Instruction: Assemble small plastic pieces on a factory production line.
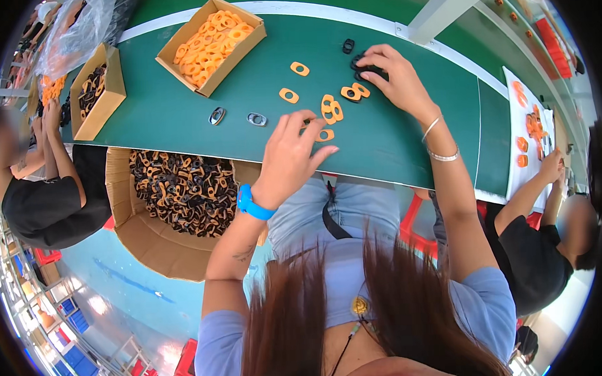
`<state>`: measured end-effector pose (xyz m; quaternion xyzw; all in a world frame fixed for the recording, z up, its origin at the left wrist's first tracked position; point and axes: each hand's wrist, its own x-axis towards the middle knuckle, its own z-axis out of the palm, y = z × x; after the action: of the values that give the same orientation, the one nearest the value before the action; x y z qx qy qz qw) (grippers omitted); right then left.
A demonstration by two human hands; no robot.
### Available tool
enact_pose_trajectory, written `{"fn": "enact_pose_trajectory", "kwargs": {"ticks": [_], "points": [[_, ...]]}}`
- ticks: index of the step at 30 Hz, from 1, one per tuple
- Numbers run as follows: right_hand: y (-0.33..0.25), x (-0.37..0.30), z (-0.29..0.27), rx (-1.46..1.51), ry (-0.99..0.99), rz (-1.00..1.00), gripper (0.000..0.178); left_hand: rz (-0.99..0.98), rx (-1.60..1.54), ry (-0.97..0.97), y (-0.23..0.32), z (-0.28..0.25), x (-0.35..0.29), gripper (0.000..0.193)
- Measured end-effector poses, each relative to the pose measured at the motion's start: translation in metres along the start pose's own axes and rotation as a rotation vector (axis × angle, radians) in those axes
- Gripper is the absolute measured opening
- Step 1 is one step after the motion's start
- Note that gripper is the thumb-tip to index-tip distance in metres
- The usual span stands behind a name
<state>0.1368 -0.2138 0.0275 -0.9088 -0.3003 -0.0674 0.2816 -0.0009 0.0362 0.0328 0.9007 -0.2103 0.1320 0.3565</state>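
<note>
My left hand (288,155) hovers at the near edge of the green worktable, thumb and fingers apart, beside an orange oval ring (324,135). Just beyond its fingertips several more orange rings (331,109) lie overlapped. My right hand (395,77) has its fingers curled onto a small cluster of black oval pieces (357,61), partly hidden by the fingers. Close by it are orange rings set on black pieces (352,93). Two single orange rings (299,69) lie farther left. Two dark, shiny oval pieces (257,119) rest left of my left hand.
A cardboard box of orange rings (166,55) stands at the back, and another box with black pieces (115,101) at the left. Below the table edge sits a big carton (134,243) full of black-and-orange pieces. Co-workers sit on both sides; a white sheet (518,114) lies at the right.
</note>
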Motion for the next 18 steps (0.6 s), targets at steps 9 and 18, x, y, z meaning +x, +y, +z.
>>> {"fn": "enact_pose_trajectory", "kwargs": {"ticks": [9,18], "points": [[-0.02,-0.104,-0.035,-0.019,0.09,0.249,0.018,0.006,-0.006,0.056,-0.005,0.012,0.006,0.021],[-0.027,-0.092,-0.047,-0.033,0.114,0.329,0.02,0.174,0.061,-0.149,-0.024,0.045,0.084,0.024]]}}
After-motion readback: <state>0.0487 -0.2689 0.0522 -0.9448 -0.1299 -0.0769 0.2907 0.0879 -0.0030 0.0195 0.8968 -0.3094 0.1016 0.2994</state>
